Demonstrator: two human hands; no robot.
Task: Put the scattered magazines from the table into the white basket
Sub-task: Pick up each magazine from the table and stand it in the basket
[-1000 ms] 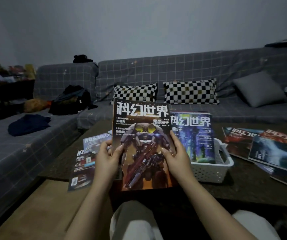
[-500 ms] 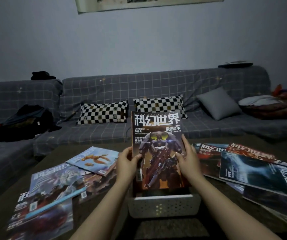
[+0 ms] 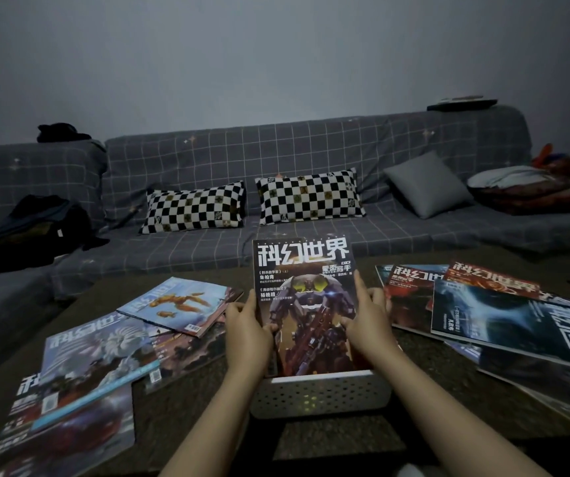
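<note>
A magazine with a robot on its cover (image 3: 306,290) stands upright with its lower edge inside the white basket (image 3: 321,394) at the table's near middle. My left hand (image 3: 247,333) grips its left edge and my right hand (image 3: 366,325) grips its right edge. Several magazines lie scattered on the table's left, among them a light-blue one (image 3: 177,304) and a pale one (image 3: 98,356). More magazines are piled on the right, topped by a dark blue one (image 3: 503,321) and a red one (image 3: 490,278).
The dark table (image 3: 187,414) fills the foreground. Behind it stands a grey checked sofa (image 3: 276,153) with two checkerboard cushions (image 3: 307,196), a grey cushion (image 3: 428,184) and dark clothes (image 3: 32,232) at its left.
The view has shifted slightly. Both hands have lowered the robot magazine, so its bottom edge now sits deeper in the basket.
</note>
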